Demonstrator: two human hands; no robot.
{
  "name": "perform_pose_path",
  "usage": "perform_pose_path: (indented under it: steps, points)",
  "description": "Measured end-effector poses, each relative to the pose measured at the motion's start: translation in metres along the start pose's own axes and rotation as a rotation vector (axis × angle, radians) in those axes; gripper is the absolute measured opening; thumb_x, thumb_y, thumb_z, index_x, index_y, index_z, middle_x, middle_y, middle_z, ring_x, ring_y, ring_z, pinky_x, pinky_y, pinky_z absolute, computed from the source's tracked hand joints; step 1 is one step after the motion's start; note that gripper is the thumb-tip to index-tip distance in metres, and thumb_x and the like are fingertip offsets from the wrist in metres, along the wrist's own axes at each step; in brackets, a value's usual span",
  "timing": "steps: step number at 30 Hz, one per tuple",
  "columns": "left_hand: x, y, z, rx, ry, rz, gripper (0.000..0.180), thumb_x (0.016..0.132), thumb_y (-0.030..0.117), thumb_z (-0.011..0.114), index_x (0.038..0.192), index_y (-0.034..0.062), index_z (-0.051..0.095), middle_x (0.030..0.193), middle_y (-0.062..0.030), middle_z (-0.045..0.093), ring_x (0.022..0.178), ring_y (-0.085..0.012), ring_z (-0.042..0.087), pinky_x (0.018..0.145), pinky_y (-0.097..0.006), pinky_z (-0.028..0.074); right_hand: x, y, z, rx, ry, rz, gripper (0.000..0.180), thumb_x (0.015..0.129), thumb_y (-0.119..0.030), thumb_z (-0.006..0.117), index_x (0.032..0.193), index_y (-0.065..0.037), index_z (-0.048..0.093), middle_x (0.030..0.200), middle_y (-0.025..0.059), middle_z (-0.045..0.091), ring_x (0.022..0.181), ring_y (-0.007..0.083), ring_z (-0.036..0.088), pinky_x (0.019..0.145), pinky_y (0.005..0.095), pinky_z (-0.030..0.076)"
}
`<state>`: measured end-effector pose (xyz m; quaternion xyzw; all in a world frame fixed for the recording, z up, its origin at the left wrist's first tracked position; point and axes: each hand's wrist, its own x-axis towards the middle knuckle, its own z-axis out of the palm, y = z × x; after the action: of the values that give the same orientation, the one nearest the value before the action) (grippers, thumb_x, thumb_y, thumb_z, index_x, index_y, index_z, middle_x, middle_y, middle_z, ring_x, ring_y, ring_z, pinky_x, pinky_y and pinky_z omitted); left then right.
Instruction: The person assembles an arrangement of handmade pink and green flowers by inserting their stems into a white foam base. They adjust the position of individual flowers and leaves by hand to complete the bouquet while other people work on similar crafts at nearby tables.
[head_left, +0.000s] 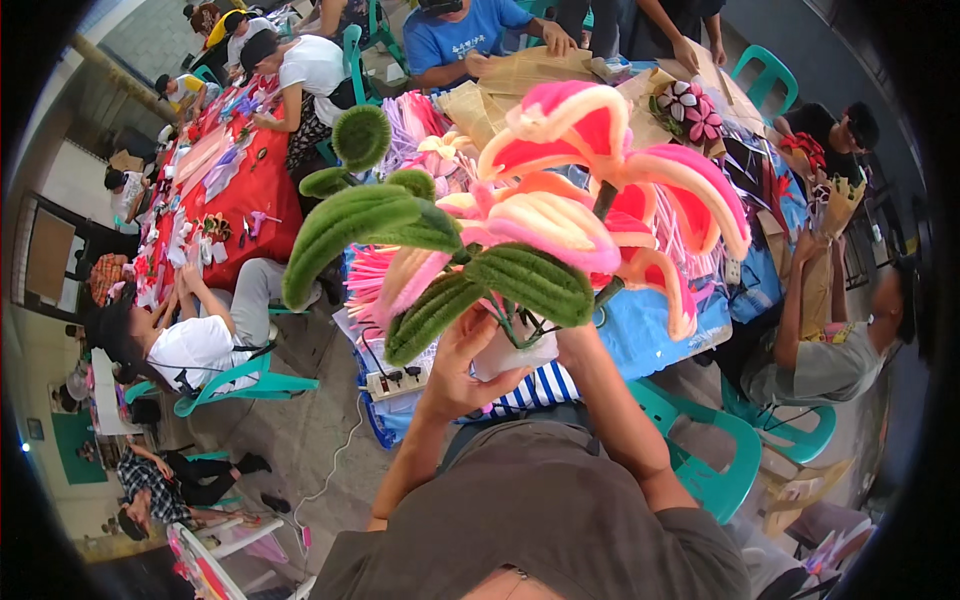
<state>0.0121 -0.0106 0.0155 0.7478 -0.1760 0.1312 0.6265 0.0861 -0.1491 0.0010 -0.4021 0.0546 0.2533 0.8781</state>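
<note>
Two hands raised close to the camera, both on one white pot (512, 355). Left hand (462, 360): fingers curled around the pot's left side and underside, gripping it. Right hand (572, 340): mostly hidden behind the leaves, pressed to the pot's right side; how far it closes cannot be told. Pot contents: fuzzy-wire flowers (590, 190), pink and orange petals, on dark stems, with thick green leaves (350, 230) spreading left. Below, beyond the pot: blue tabletop (650, 335) carrying pink stems (375, 270); power strip (395, 380) at its near edge. Teal chair (715, 460), lower right. Red tabletop (225, 190), far left, people seated around.
</note>
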Motion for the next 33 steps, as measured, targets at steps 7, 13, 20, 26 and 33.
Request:
perform_pose_path:
  steps: [7,13,20,26,33]
  points:
    - [0.013,0.005,0.001,-0.008,-0.004,0.02,0.076,0.062,0.003,0.073,0.13,0.0084,0.039,0.126,-0.0192,0.039,0.115,-0.0333,0.042,0.093,-0.038,0.036,-0.066,-0.003,0.012,-0.141,0.032,-0.606,0.045,0.075,-0.019,0.067,0.111,0.001,0.049,0.115,0.0085,0.043,0.11,0.0162,0.043,0.087,0.0315,0.038]
    - [0.013,0.003,0.01,-0.006,-0.014,0.023,0.078,0.064,0.004,0.073,0.132,0.0133,0.037,0.129,-0.0177,0.036,0.117,-0.0331,0.04,0.095,-0.038,0.033,-0.058,-0.014,0.012,-0.307,-0.129,-0.411,0.051,0.071,-0.007,0.07,0.117,0.002,0.049,0.125,0.0075,0.034,0.112,0.018,0.043,0.094,0.0342,0.036]
    - [0.007,0.003,0.006,-0.011,0.021,-0.001,0.077,0.064,0.004,0.073,0.131,0.0142,0.038,0.13,-0.0185,0.034,0.119,-0.0337,0.039,0.097,-0.04,0.032,-0.059,-0.02,0.021,-0.283,-0.188,-0.332,0.042,0.073,-0.001,0.068,0.112,0.003,0.053,0.12,0.0064,0.039,0.111,0.0163,0.043,0.094,0.032,0.035]
    - [0.009,0.001,0.007,-0.001,0.04,0.072,0.074,0.06,-0.003,0.074,0.126,0.007,0.043,0.124,-0.0126,0.036,0.118,-0.0252,0.038,0.094,-0.034,0.036,-0.056,-0.013,0.019,-0.211,-0.135,-0.32,0.043,0.073,-0.001,0.067,0.113,0.004,0.053,0.116,0.0055,0.041,0.108,0.0151,0.042,0.095,0.0298,0.032]
    - [0.015,0.003,0.006,0.07,-0.016,0.017,0.076,0.058,-0.001,0.076,0.127,0.0081,0.043,0.123,-0.0136,0.038,0.117,-0.0265,0.038,0.093,-0.035,0.035,-0.052,-0.011,0.011,-0.196,-0.142,-0.329,0.043,0.073,0.001,0.065,0.114,0.004,0.053,0.115,0.0056,0.041,0.107,0.0151,0.042,0.095,0.0293,0.031]
